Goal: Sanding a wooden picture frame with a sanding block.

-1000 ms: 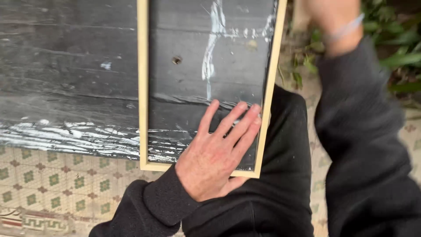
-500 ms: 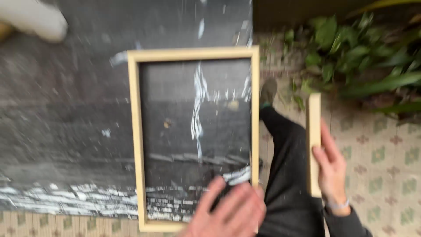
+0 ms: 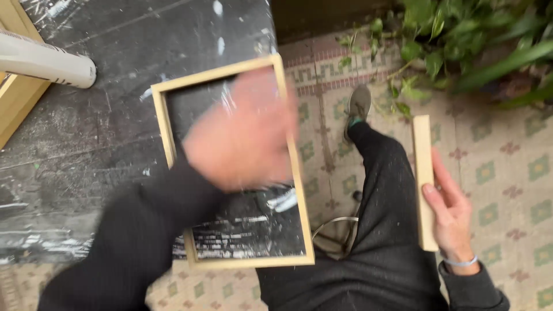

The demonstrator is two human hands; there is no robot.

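Patterned floor tiles (image 3: 507, 173) show on the right, and a dark, scratched table (image 3: 86, 144) streaked with white fills the left. Half a second ago the left hand lay low at the bottom edge of the wooden frame; now the left hand (image 3: 242, 138) has come up over the middle of the wooden frame (image 3: 294, 173) and is a big blur, with its dark sleeve (image 3: 132, 242) across the frame's lower left part. The frame now looks tilted, with its right side hanging past the table edge, over the floor. I cannot tell if the left fingers are open or closed, or if they touch the frame, because of the blur.

Nothing sits inside the frame; only the dark table and some floor tiles show through it.

The right hand (image 3: 452, 216) is still out to the right, over the floor, well apart from the frame; its fingers are closed around a flat wooden strip (image 3: 424, 178), thumb on the front, strip standing almost upright; a thin band (image 3: 461, 263) is on the wrist.

Between the hands is a leg in dark trousers (image 3: 386, 196), ending in a grey shoe (image 3: 358, 106) on the tiles. Farther off, a white tube (image 3: 43, 60) lies on the table at the top left, beside a pale wooden piece (image 3: 17, 98); green plants (image 3: 461, 40) fill the top right corner.
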